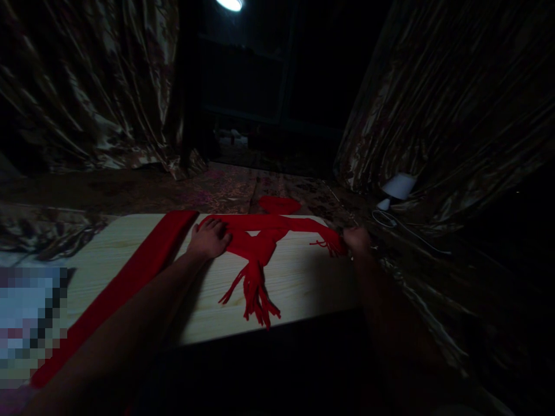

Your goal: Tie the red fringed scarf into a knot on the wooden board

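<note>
A red fringed scarf [299,223] lies across a pale wood-grain tabletop [312,283]. One end with loose tassels hangs toward me over the table's middle. My left hand [210,238] rests on the scarf's left part, fingers laid out over the cloth. At the table's right edge my right hand [358,240] is closed round the scarf's other tasselled end. Left of my left hand runs a long folded red strip of cloth [130,277], slanting toward the near left corner. Whether it joins the scarf cannot be made out.
A red cloth piece [280,204] lies beyond the table's far edge. To the right stands a small white lamp [399,186] with a white cable [385,219]. Patterned curtains [143,86] hang either side of a dark window [247,81]. A blurred-out item [28,312] sits at left.
</note>
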`<state>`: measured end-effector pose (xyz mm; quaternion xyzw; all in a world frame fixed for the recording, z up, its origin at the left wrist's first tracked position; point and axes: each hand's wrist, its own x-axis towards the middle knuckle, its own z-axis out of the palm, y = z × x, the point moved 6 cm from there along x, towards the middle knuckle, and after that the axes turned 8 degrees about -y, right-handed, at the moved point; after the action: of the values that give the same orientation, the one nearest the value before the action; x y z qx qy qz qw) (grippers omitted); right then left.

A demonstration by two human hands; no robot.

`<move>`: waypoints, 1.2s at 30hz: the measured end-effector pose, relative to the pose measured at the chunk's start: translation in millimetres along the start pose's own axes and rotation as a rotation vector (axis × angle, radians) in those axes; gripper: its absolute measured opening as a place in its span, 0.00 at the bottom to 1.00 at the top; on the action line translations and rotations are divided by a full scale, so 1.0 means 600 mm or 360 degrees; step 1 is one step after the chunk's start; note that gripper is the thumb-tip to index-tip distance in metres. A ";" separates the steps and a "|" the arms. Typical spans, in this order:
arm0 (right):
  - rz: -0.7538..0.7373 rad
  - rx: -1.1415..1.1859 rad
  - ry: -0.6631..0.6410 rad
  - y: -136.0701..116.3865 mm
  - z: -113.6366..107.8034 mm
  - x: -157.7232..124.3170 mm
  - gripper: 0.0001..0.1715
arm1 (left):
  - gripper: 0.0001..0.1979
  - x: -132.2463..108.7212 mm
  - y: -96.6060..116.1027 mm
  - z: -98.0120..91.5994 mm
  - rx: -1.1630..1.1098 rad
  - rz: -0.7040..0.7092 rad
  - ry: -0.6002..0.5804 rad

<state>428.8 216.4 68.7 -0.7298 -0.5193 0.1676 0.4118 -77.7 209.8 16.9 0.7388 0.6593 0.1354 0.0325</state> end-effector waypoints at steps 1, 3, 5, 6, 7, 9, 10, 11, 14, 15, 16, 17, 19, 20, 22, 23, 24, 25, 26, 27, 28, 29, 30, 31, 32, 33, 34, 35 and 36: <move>0.0017 -0.0087 0.0064 -0.005 -0.002 -0.002 0.03 | 0.29 0.001 -0.001 0.001 0.0008 0.0004 -0.0002; -0.0039 -0.0342 0.0096 -0.025 0.010 -0.009 0.06 | 0.30 0.002 -0.002 0.003 0.0018 0.0007 -0.0009; -0.0197 -0.0603 -0.0073 -0.048 0.045 -0.016 0.12 | 0.30 0.002 -0.002 0.003 0.0019 0.0002 -0.0018; -0.0259 -0.0689 -0.0169 -0.055 0.065 -0.020 0.14 | 0.30 0.001 -0.002 0.003 0.0017 0.0001 -0.0021; -0.0278 -0.0715 -0.0239 -0.056 0.081 -0.023 0.15 | 0.30 0.001 -0.002 0.002 0.0015 0.0002 -0.0020; -0.0220 -0.0679 -0.0272 -0.049 0.100 -0.024 0.11 | 0.30 0.000 -0.001 0.001 0.0016 0.0007 -0.0013; -0.0171 -0.0647 -0.0259 -0.043 0.104 -0.023 0.10 | 0.30 0.000 0.000 0.000 0.0016 0.0009 -0.0014; -0.0133 -0.0605 -0.0239 -0.037 0.104 -0.020 0.10 | 0.30 0.000 0.000 0.000 0.0018 0.0008 -0.0018; -0.0128 -0.0461 -0.0103 -0.039 0.087 -0.005 0.12 | 0.30 0.001 -0.001 0.002 0.0021 0.0006 -0.0029; -0.0140 -0.0420 -0.0024 -0.045 0.075 0.001 0.11 | 0.30 0.001 -0.001 0.002 0.0021 0.0005 -0.0028; -0.0161 -0.0395 0.0061 -0.056 0.061 0.006 0.08 | 0.30 0.001 -0.001 0.002 0.0020 0.0002 -0.0025; -0.0191 -0.0402 0.0127 -0.070 0.048 0.011 0.05 | 0.29 0.001 -0.001 0.002 0.0018 -0.0001 -0.0023; -0.0332 -0.0478 0.0174 -0.108 0.027 0.018 0.03 | 0.29 0.001 -0.001 0.002 0.0015 -0.0005 -0.0017; -0.0425 -0.0507 0.0150 -0.129 0.020 0.018 0.05 | 0.29 0.000 -0.001 0.002 0.0016 -0.0001 -0.0014; -0.0600 -0.0497 0.0038 -0.167 0.010 0.009 0.05 | 0.30 -0.001 0.000 0.000 0.0021 0.0009 -0.0004; -0.0661 -0.0446 -0.0072 -0.181 0.008 0.000 0.04 | 0.30 -0.001 0.001 0.000 0.0022 0.0011 -0.0001; -0.0696 -0.0379 -0.0224 -0.190 0.009 -0.012 0.03 | 0.30 -0.001 0.001 0.000 0.0020 0.0009 -0.0001; -0.0706 -0.0306 -0.0408 -0.194 0.013 -0.026 0.03 | 0.29 -0.001 0.001 0.000 0.0018 0.0006 -0.0004; -0.0696 -0.0234 -0.0625 -0.194 0.021 -0.043 0.04 | 0.29 -0.001 0.000 0.000 0.0016 0.0001 -0.0008; -0.0673 -0.0173 -0.0870 -0.190 0.031 -0.062 0.06 | 0.29 -0.001 0.000 0.000 0.0016 -0.0002 -0.0014; -0.0640 -0.0121 -0.1112 -0.182 0.043 -0.081 0.09 | 0.29 -0.001 0.000 0.000 0.0018 -0.0004 -0.0019; -0.0600 -0.0078 -0.1317 -0.172 0.054 -0.099 0.13 | 0.29 -0.001 0.000 0.000 0.0021 -0.0006 -0.0022; -0.0558 -0.0031 -0.1452 -0.162 0.063 -0.111 0.16 | 0.29 -0.001 0.001 0.000 0.0023 -0.0008 -0.0024; -0.0512 0.0026 -0.1499 -0.151 0.071 -0.117 0.17 | 0.29 -0.002 0.001 -0.001 0.0024 -0.0010 -0.0023; -0.0464 0.0089 -0.1455 -0.140 0.077 -0.116 0.18 | 0.29 -0.002 0.001 -0.001 0.0024 -0.0009 -0.0022; -0.0420 0.0153 -0.1339 -0.130 0.082 -0.109 0.17 | 0.29 -0.003 0.002 -0.002 0.0024 -0.0004 -0.0018; -0.0384 0.0208 -0.1191 -0.121 0.086 -0.099 0.15 | 0.29 -0.003 0.002 -0.003 0.0024 0.0003 -0.0013; -0.0363 0.0239 -0.1058 -0.112 0.093 -0.089 0.13 | 0.29 -0.003 0.003 -0.003 0.0023 0.0009 -0.0008; -0.0368 0.0245 -0.0955 -0.105 0.101 -0.081 0.11 | 0.29 -0.003 0.003 -0.004 0.0020 0.0012 -0.0004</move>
<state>329.4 206.4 72.3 -0.5508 -0.6827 0.3660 0.3108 -76.7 207.4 19.1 0.7417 0.6573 0.1306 0.0282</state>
